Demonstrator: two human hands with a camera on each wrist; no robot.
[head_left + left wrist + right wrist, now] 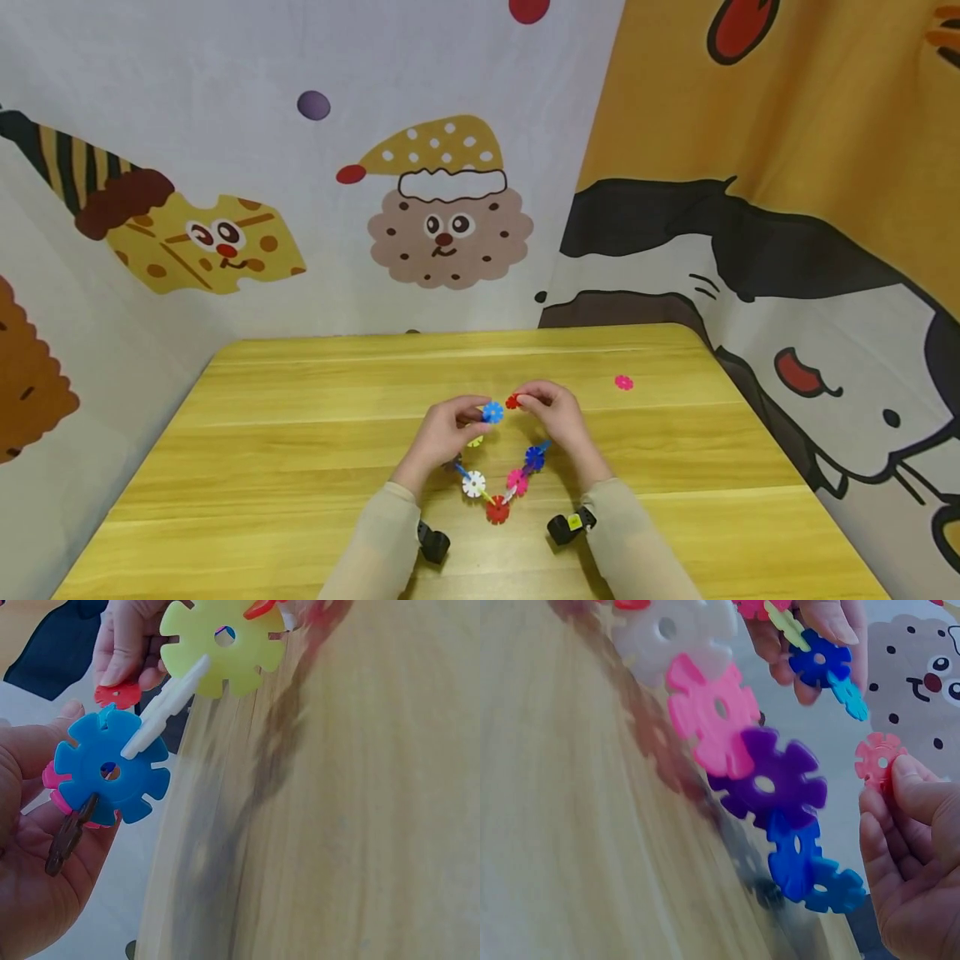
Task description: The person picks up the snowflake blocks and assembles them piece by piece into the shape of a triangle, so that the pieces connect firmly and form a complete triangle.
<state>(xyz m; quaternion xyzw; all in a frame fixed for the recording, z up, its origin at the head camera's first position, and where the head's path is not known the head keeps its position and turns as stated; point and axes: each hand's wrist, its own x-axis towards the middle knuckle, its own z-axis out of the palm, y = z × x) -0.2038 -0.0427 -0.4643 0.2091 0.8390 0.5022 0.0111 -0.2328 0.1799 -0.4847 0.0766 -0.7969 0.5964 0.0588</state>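
Observation:
My left hand [442, 433] pinches one end of a chain of slotted plastic snowflake discs, near a light blue disc [492, 412]. From there the chain curves through a white disc [473, 483], a red disc [498, 509] and a pink disc [517, 481]. A purple disc [769, 780] and a dark blue disc [534, 457] lead to its far end, below my right hand [557, 414]. Between thumb and fingertips that hand pinches a single red snowflake disc [879, 759]. A small gap separates this disc from the light blue piece at the chain's end.
A loose pink snowflake disc [624, 382] lies at the back right of the wooden table [300, 500]. Behind the table hangs a cartoon-printed cloth [450, 67]. Each wrist carries a black camera [433, 543].

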